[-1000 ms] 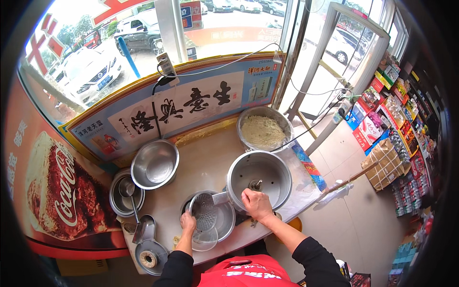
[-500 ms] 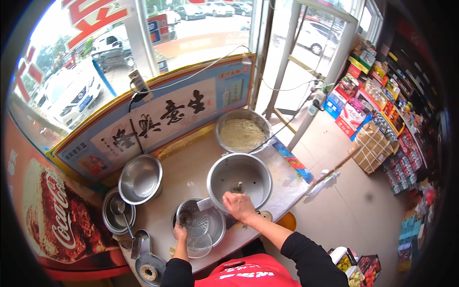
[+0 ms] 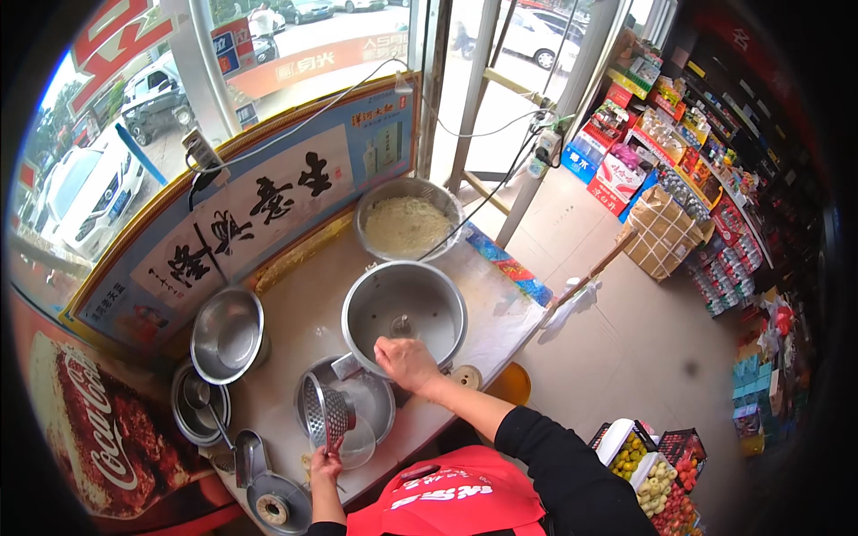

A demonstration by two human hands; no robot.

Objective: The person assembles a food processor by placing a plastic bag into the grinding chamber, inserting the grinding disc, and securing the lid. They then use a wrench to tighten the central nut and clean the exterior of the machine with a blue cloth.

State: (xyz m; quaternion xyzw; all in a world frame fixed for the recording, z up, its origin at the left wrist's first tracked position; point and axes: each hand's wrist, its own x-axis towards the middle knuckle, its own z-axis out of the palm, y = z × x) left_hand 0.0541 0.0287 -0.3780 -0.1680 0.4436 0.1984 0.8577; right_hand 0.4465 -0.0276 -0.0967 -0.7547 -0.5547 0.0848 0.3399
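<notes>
My left hand [image 3: 326, 463] grips the lower edge of a perforated metal strainer [image 3: 323, 409], tilted on its side above a steel basin [image 3: 386, 406]. A clear plastic bowl [image 3: 359, 444] shows beside the strainer, over the basin's near edge. My right hand [image 3: 407, 363] is closed above the near rim of a large round metal drum [image 3: 375, 295]; whatever its fingers hold, if anything, is hidden. A short spindle [image 3: 403, 325] stands at the centre of the drum's floor. A flat metal spout [image 3: 346, 365] juts from the drum's left side.
Behind the drum stands a bowl of pale, crumbly stuff [image 3: 409, 223]. At the left are an empty steel bowl [image 3: 228, 332], a pot with a ladle [image 3: 198, 391] and a metal lid-like part [image 3: 277, 502]. Fruit crates [image 3: 657, 482] sit on the floor at right. A cable crosses above the table.
The whole view has shifted, so the table sits further left. My left hand has turned the strainer onto its side and drawn lower. My right hand stays over the drum's near side.
</notes>
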